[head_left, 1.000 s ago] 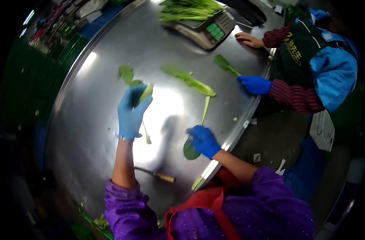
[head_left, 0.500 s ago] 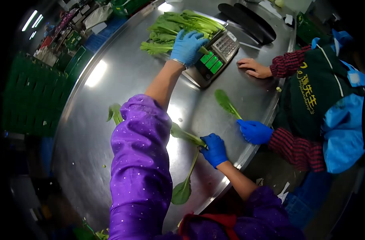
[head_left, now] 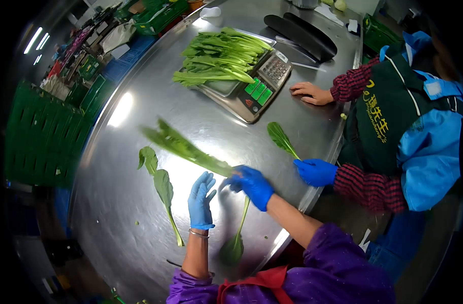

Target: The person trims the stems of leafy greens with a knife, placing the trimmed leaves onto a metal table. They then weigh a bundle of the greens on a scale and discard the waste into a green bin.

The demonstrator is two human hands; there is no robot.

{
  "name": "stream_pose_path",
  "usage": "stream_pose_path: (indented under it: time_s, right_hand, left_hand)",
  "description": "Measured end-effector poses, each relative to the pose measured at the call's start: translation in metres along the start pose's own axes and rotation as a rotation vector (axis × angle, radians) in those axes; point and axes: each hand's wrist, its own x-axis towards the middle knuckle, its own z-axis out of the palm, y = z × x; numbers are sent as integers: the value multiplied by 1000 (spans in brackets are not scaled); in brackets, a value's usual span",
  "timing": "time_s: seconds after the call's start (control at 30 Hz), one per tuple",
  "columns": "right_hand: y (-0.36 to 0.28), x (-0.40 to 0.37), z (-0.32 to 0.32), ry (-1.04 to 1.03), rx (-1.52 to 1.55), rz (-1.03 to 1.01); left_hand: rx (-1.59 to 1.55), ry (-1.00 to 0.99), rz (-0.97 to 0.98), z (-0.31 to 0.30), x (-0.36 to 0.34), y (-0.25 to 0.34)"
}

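My right hand (head_left: pixel 253 187), in a dark blue glove, grips the stem end of a leafy green stalk (head_left: pixel 191 152), blurred by motion above the metal table. Just left of it is my left hand (head_left: pixel 201 200) in a light blue glove, fingers stretched out and nothing held. Loose leaf stalks lie on the table: one pair of leaves (head_left: pixel 164 190) left of my left hand, and another leaf (head_left: pixel 233 249) below my right hand. Farther off, a pile of leafy greens (head_left: pixel 219 55) rests on a digital scale (head_left: pixel 249 104) with lit green displays.
Across the table, a co-worker's blue-gloved hand (head_left: pixel 315 172) holds a single leaf (head_left: pixel 282 138); their bare hand (head_left: pixel 311 93) rests on the tabletop. A black curved trough-like object (head_left: pixel 302 35) lies beyond the scale. Green crates (head_left: pixel 44 137) stand off the table's left side.
My left hand has left the greens on the scale and drawn back toward me, opening. My right hand has shifted slightly left and up, with a leafy stalk swinging in it.
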Motion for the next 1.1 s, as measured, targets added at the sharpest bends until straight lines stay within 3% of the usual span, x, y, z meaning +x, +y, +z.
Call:
stream_pose_path:
  time_s: [0.07,0.17,0.27,0.3,0.4,0.53,0.67,0.73,1.1]
  right_hand:
    - [14,1,16,-35,-25,146]
    - [16,-12,29,-81,-31,141]
    - [16,-19,36,-16,-149,-60]
    - [21,-18,39,26,-286,-239]
    - [18,-24,35,-5,-507,-351]
    - [1,-41,39,-31,-234,-78]
    - [6,-59,44,-111,-207,2]
    - [6,-77,55,-144,-220,12]
    - [110,-146,110,-428,43,205]
  left_hand:
    - [-160,-91,42,1,6,-1]
    - [-262,-80,26,3,5,6]
    - [-227,-27,82,2,4,5]
    - [-204,-10,101,0,5,4]
    - [-176,-10,159,-6,4,-2]
    - [-222,19,136,10,-16,5]
    - [-214,-58,54,-6,-42,8]
    - [-174,13,47,-12,-63,16]
    - [-97,221,258,-96,-202,22]
